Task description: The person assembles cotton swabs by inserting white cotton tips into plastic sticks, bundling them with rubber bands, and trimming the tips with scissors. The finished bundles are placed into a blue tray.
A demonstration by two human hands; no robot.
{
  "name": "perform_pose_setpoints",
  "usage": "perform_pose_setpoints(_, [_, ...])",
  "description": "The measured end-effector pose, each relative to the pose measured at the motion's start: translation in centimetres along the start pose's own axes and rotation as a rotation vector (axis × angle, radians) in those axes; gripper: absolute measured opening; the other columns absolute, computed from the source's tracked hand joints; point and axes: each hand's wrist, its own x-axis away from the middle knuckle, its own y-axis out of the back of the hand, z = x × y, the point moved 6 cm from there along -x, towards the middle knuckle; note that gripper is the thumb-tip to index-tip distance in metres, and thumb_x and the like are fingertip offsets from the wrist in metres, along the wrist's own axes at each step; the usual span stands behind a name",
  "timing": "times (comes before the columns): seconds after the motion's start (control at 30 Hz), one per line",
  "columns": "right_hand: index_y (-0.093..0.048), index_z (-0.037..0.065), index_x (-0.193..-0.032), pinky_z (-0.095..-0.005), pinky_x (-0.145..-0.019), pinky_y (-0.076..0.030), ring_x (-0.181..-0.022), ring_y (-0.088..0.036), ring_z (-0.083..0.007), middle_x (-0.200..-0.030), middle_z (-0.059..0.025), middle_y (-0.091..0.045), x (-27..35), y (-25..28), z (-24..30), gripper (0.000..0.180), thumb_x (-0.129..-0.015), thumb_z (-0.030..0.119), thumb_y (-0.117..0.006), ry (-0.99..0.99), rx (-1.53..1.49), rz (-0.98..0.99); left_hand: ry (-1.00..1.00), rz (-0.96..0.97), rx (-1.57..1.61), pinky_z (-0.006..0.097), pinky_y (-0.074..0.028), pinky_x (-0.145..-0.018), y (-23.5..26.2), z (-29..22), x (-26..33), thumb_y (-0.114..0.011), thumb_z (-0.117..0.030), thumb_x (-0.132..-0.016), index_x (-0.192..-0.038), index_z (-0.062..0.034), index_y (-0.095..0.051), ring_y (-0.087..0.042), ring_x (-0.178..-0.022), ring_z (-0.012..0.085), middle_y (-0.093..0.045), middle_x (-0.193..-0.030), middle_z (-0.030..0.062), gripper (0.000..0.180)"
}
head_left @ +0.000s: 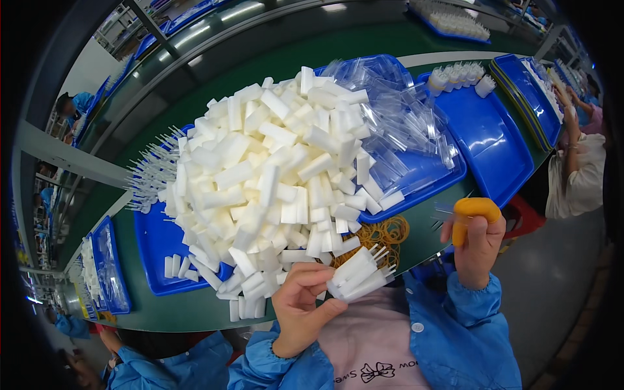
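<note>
Your view is bright in the middle, where even light leaves the white foam blocks (266,175) pale, with soft, weak shadows between them. Long white reflections streak the dark green surface (156,75) at upper left, suggesting lamps overhead. You also get glare on the blue tray (494,146) at right and scattered glints across the clear plastic sleeves (406,114). The grey floor (552,260) is dimmer. Toward the black rim, your fisheye lens bends the metal frame (71,159), and distant workers (81,104) look small and soft.
</note>
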Motion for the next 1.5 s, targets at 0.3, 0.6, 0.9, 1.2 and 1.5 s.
perform_pose_setpoints(0.3, [-0.055,-0.005,-0.111,-0.03,-0.072,-0.052,-0.076,-0.063,-0.0187,-0.089,-0.0123,-0.062,1.0,-2.3,0.0,0.035,-0.081,0.012,-0.063,-0.142,0.027,0.174,-0.225,0.02,-0.338,0.03,-0.048,-0.081,-0.7,-1.9,0.6,-0.083,0.0,-0.06,-0.102,0.0002,-0.064,-0.058,-0.095,0.0202,-0.057,-0.106,0.0138,0.046])
perform_pose_setpoints(0.6, [-0.049,-0.003,-0.112,-0.029,-0.077,-0.052,-0.082,-0.064,-0.019,-0.095,-0.0151,-0.062,2.0,-3.1,-1.5,0.038,-0.08,0.009,-0.067,-0.244,-0.159,0.08,-0.262,0.003,-0.396,0.029,-0.049,-0.079,-0.8,-2.1,0.8,-0.086,-0.008,-0.06,-0.1,-0.0004,-0.066,-0.06,-0.091,0.0202,-0.059,-0.104,0.0141,0.045])
perform_pose_setpoints(0.9, [-0.052,-0.003,-0.106,-0.0322,-0.078,-0.051,-0.084,-0.063,-0.0192,-0.094,-0.0143,-0.062,2.5,-4.0,-1.4,0.036,-0.078,0.008,-0.072,-0.278,-0.186,0.156,-0.229,0.046,-0.413,0.029,-0.049,-0.078,-1.1,-1.9,0.6,-0.085,-0.009,-0.062,-0.103,-0.0002,-0.065,-0.059,-0.091,0.0203,-0.058,-0.104,0.0136,0.046])
perform_pose_setpoints(1.2, [-0.055,-0.004,-0.104,-0.0303,-0.08,-0.049,-0.088,-0.062,-0.0172,-0.099,-0.0133,-0.063,2.2,-4.7,-0.2,0.035,-0.077,0.006,-0.074,-0.143,-0.095,0.219,-0.169,0.265,-0.706,0.032,-0.048,-0.08,-3.4,-2.9,0.6,-0.078,-0.009,-0.071,-0.118,-0.0033,-0.06,-0.053,-0.095,0.0222,-0.046,-0.107,0.0124,0.051])
perform_pose_setpoints(1.5, [-0.064,-0.001,-0.098,-0.0292,-0.074,-0.05,-0.086,-0.065,-0.0223,-0.091,-0.0123,-0.066,2.1,-4.3,0.3,0.033,-0.072,0.013,-0.079,-0.22,0.152,0.265,-0.212,0.299,-0.752,0.032,-0.048,-0.079,-3.6,-3.1,0.2,-0.076,-0.007,-0.071,-0.115,-0.0056,-0.063,-0.054,-0.092,0.0226,-0.049,-0.103,0.0115,0.046])
